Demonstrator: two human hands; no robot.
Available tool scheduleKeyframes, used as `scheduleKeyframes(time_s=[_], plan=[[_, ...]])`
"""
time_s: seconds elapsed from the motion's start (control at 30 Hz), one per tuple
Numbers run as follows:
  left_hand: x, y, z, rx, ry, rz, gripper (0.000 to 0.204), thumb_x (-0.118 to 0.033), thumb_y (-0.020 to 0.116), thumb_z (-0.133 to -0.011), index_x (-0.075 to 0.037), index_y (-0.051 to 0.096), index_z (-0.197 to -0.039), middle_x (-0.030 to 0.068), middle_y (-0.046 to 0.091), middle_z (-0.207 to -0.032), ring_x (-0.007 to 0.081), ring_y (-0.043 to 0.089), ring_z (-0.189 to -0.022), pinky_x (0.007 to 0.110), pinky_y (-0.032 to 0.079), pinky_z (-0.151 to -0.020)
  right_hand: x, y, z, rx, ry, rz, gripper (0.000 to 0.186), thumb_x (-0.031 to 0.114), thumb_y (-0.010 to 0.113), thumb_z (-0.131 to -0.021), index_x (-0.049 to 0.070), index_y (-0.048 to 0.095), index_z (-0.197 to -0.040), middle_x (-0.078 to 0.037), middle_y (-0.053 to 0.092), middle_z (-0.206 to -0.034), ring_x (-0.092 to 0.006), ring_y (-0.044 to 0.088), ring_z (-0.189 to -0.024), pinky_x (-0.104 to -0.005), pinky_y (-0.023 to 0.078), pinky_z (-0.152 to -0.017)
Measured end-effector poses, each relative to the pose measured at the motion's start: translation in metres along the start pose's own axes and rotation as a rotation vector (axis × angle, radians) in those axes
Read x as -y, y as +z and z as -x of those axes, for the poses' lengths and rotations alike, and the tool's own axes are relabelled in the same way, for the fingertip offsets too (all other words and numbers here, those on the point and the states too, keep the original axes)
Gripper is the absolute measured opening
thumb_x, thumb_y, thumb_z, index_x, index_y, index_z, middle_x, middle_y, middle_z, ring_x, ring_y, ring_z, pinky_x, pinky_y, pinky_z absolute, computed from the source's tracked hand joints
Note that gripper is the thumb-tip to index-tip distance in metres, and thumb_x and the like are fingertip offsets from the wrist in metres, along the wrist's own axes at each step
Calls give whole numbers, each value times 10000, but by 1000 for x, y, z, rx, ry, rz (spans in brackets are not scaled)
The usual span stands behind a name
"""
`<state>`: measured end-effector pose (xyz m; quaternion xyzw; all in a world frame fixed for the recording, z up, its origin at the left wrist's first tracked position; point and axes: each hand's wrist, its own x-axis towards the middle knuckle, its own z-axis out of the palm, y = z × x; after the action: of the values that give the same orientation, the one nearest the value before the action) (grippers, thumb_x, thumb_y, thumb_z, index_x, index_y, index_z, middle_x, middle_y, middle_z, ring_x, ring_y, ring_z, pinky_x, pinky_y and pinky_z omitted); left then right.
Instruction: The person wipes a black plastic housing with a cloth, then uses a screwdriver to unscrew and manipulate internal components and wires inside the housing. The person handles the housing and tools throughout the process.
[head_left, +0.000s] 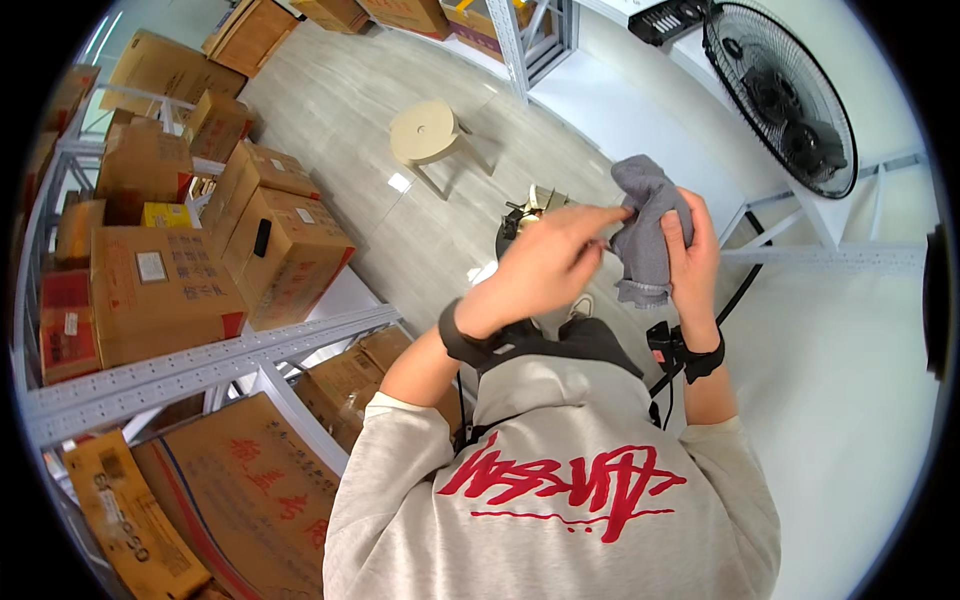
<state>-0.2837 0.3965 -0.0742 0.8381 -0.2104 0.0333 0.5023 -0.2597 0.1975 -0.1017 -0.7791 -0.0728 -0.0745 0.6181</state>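
A grey cloth (645, 235), bunched and hanging in soft folds, is held up in front of my body on the right. My right hand (696, 250) grips it from its right side, with the thumb over the front and the fingers behind. From the left, my left hand (545, 258) reaches to the cloth. Its index finger is stretched out against the cloth's left edge, and the thumb sits lower and apart. The left fingers are slightly blurred, and nothing shows between them. Black bands circle both wrists.
A metal rack (210, 365) with cardboard boxes (165, 290) stands at my left. A beige stool (422, 132) is on the tiled floor ahead. At the far right, a black fan (785, 100) stands by a white shelf (600, 105). Below my hands is a small, partly hidden metal-framed item (540, 197).
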Motion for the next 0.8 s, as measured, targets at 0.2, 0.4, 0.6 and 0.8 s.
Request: scheduleKeyframes(time_s=[0.2, 0.4, 0.6, 0.8], plan=[[55, -59, -22, 179, -97, -59, 392, 33, 539, -878, -58, 608, -1253, 171, 686, -1117, 340, 665, -1006, 388, 526, -847, 9, 25, 5, -105, -31, 178, 275, 166, 652, -926, 11, 615, -1152, -120, 666, -1052, -213, 630, -945, -312, 481, -869], [112, -74, -60, 466, 10, 15, 322, 12, 510, -882, -25, 601, -1189, 190, 677, -1054, 383, 649, -959, 434, 515, -826, 12, 96, -2, -319, -88, 576, 346, 182, 748, -816, 89, 655, -1136, -132, 652, -1154, -327, 628, -1043, -380, 495, -884], [155, -81, -60, 740, 215, 60, 288, 16, 474, -835, 24, 534, -1116, 258, 593, -1049, 469, 559, -991, 496, 468, -806, -8, 167, 9, -478, 19, 997, 359, 324, 725, -823, 155, 659, -1133, -96, 592, -1272, -308, 557, -1179, -443, 446, -939], [153, -78, -74, 955, 308, -47, 249, -36, 497, -856, 43, 539, -1088, 273, 610, -1043, 473, 572, -972, 508, 467, -807, -4, 186, 38, -632, -6, 1074, 386, 318, 733, -814, 143, 641, -1145, -94, 579, -1292, -308, 550, -1199, -444, 439, -950]])
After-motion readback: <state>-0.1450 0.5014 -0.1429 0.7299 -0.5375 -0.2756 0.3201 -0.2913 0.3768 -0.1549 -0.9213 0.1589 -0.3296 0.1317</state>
